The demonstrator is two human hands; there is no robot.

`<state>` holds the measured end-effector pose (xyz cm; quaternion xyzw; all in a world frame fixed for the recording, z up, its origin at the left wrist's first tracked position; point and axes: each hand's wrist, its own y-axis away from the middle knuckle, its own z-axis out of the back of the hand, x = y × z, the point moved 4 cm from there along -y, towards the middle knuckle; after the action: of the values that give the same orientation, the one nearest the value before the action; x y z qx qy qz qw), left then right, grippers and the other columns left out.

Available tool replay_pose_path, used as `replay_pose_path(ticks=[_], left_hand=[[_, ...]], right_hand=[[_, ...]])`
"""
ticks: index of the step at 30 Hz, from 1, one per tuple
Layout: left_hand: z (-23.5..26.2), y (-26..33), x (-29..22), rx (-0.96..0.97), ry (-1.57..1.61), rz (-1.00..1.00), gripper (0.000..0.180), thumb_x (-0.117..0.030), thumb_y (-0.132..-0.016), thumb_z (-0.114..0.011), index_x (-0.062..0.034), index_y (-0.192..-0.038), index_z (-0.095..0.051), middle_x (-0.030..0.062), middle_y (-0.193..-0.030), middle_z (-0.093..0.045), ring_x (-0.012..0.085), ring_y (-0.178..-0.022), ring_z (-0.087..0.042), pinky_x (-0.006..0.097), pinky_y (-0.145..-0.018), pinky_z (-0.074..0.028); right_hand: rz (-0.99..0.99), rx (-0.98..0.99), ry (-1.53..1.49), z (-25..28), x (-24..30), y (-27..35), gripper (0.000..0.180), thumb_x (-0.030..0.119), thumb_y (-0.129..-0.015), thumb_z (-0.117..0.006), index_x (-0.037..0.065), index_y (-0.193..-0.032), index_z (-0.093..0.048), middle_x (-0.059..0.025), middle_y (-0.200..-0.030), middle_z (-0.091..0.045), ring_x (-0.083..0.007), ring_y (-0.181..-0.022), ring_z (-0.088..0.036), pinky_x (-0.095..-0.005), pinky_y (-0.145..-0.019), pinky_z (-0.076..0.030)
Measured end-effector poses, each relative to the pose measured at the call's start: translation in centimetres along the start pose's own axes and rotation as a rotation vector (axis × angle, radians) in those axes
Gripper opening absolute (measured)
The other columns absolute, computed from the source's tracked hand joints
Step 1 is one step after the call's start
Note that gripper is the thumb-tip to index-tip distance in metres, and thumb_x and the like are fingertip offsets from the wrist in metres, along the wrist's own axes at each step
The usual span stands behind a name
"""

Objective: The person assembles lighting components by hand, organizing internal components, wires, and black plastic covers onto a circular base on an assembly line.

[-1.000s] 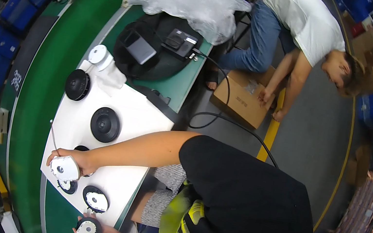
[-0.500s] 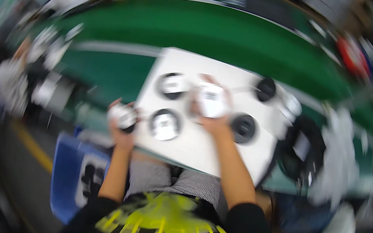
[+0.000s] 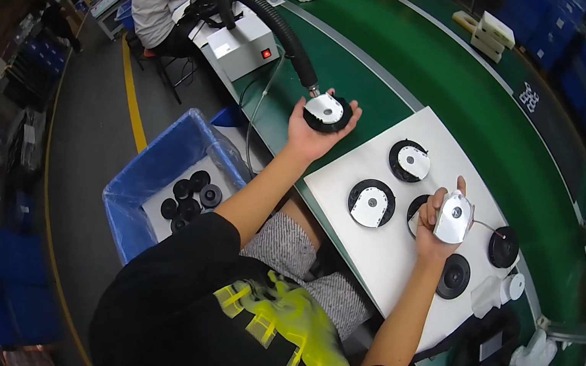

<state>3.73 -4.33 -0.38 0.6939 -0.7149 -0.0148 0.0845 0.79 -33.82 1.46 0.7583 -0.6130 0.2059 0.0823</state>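
Holding a black round part with a white disc (image 3: 326, 111) under the black hose nozzle (image 3: 311, 88), the left hand (image 3: 315, 131) cupped it above the desk (image 3: 373, 72); the right hand (image 3: 434, 228) gripped a white disc (image 3: 453, 217) over the white board (image 3: 382, 252), likely needing fitting next.

Left hand (image 3: 315, 131) raised from the board edge, round speaker part (image 3: 326, 112) now at black hose nozzle (image 3: 311, 86), right hand (image 3: 438, 224) lifted off the white board (image 3: 390, 253).
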Motion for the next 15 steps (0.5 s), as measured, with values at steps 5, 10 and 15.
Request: replay_pose_path(ticks=[5, 10, 15], left_hand=[[-0.1, 3.1, 1.2, 0.07, -0.091, 0.11, 0.051, -0.048, -0.094, -0.039, -0.0117, -0.126, -0.055, 0.0231, -0.136, -0.047, 0.0413, -0.125, -0.045, 0.046, -0.088, -0.049], [-0.7, 7.3, 4.0, 0.175, -0.437, 0.119, 0.06, -0.058, -0.093, -0.039, -0.022, -0.14, -0.044, 0.0231, -0.135, -0.05, 0.0469, -0.115, -0.053, 0.048, -0.078, -0.051], [-0.8, 5.3, 3.5, 0.33, -0.604, 0.064, 0.068, -0.048, -0.089, -0.054, -0.0179, -0.147, -0.035, 0.0312, -0.141, -0.042, 0.0502, -0.119, -0.051, 0.059, -0.09, -0.051]], right_hand=[[-0.017, -0.02, -0.039, 0.3, 0.1, 0.0, 0.053, 0.048, -0.099, -0.04, 0.011, -0.137, -0.046, -0.0127, -0.077, -0.049, -0.0153, -0.053, -0.034, -0.027, -0.048, -0.029], [-0.014, 0.003, -0.134, 0.3, 0.2, -0.2, 0.055, 0.048, -0.098, -0.043, 0.01, -0.139, -0.045, -0.0157, -0.079, -0.051, -0.0181, -0.053, -0.035, -0.029, -0.049, -0.031], [-0.046, 0.107, -0.242, 2.0, 0.4, -0.4, 0.06, 0.053, -0.096, -0.042, 0.015, -0.142, -0.043, -0.0126, -0.103, -0.064, -0.0222, -0.084, -0.064, -0.035, -0.062, -0.054]])
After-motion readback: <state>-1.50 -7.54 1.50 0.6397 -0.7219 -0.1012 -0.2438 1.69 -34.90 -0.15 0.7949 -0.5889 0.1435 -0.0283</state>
